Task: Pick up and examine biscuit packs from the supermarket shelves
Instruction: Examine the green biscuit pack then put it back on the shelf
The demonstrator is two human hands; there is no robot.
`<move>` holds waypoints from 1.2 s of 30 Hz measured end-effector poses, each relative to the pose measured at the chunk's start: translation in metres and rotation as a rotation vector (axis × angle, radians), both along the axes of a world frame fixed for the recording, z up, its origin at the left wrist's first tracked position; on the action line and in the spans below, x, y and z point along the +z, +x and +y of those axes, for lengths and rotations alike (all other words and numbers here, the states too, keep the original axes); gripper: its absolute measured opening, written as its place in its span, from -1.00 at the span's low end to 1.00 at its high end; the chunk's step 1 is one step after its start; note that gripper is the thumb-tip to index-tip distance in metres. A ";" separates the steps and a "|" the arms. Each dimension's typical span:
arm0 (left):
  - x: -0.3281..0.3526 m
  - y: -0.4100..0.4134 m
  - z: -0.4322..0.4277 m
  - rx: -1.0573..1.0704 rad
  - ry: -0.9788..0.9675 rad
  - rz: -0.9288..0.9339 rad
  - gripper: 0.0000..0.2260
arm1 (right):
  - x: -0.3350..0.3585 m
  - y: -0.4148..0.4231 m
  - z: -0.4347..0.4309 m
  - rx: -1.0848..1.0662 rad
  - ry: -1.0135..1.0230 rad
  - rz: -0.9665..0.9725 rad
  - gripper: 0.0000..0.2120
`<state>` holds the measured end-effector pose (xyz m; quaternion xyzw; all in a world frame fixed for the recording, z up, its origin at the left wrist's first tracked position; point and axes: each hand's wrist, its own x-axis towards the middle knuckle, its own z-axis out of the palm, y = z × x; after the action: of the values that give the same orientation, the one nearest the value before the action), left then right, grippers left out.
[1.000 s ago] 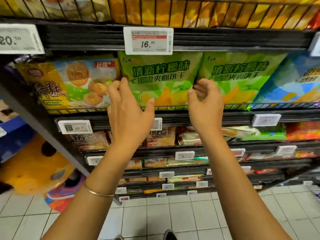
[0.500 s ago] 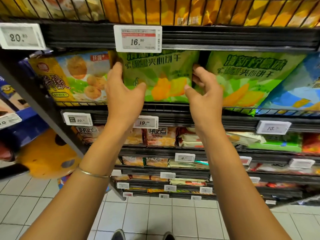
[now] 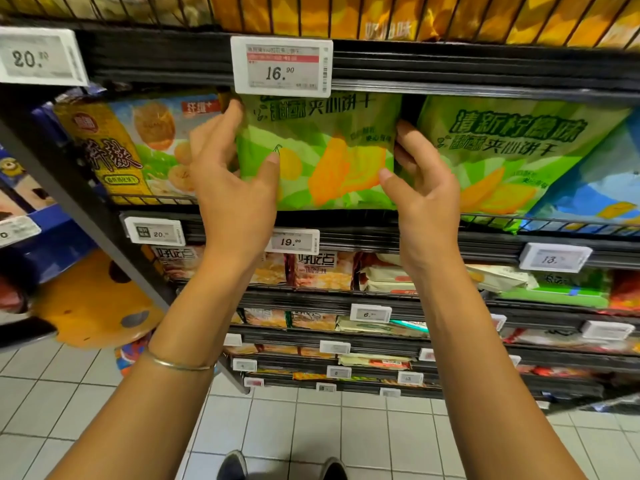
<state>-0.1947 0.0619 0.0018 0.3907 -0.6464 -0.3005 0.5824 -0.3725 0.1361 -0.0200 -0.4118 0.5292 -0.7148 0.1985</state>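
A green lemon biscuit pack (image 3: 322,150) stands at the front of the second shelf, its top edge hidden behind a price tag (image 3: 281,66). My left hand (image 3: 228,178) grips the pack's left edge, thumb across its front and fingers behind. My right hand (image 3: 420,181) grips the right edge the same way. The pack's bottom edge sits just above the shelf's wire rail (image 3: 554,225).
A second identical green pack (image 3: 512,150) stands to the right, with a blue pack (image 3: 595,188) beyond it. A yellow biscuit pack (image 3: 138,147) stands to the left. Lower shelves hold smaller packs and price tags. White floor tiles and my shoes lie below.
Both hands closed on the sides of the green pack and raised it slightly. My view moved closer to the shelf.
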 end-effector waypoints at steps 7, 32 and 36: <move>0.004 0.012 0.001 -0.016 0.036 0.056 -0.35 | -0.005 -0.007 0.004 0.066 -0.087 -0.095 -0.51; -0.041 0.054 0.003 -0.168 0.288 0.052 -0.84 | -0.053 0.010 0.027 0.362 0.108 -0.511 -0.48; -0.008 0.060 -0.031 0.319 -0.293 -0.487 -0.58 | -0.063 0.010 0.029 0.399 0.141 -0.537 -0.50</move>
<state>-0.1345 0.0310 -0.0058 0.4596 -0.7338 -0.0070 0.5003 -0.3630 0.1650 -0.0834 -0.2894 0.4152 -0.7064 0.4949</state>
